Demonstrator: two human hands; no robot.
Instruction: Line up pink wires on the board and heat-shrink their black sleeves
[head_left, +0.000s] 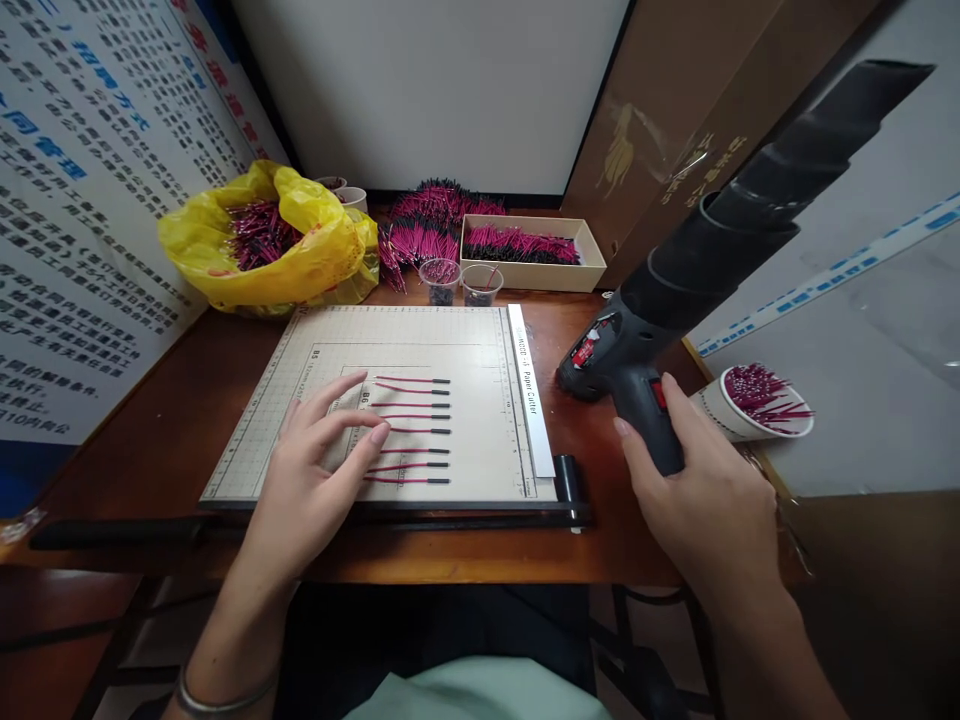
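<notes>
Several short magenta wires with black sleeved ends (431, 417) lie in a column on the cream paper cutter board (480, 350). Over their left ends is my left hand (322, 460), thumb and index finger pinched around the end of one wire near the middle. At the right, my right hand (697, 470) has its thumb and fingers around the handle of a dark heat gun (637, 340). The gun stands tilted on the table, its long black nozzle pointing up and to the right. A red trigger shows beside the fingers.
Behind the board are a yellow bag (330, 240) of wires, wire piles (427, 235), two clear cups (480, 287) and a cream box (592, 255) of wires. A paper cup (720, 410) with wires stands right. The cutter's black handle (112, 533) extends left along the table's front edge.
</notes>
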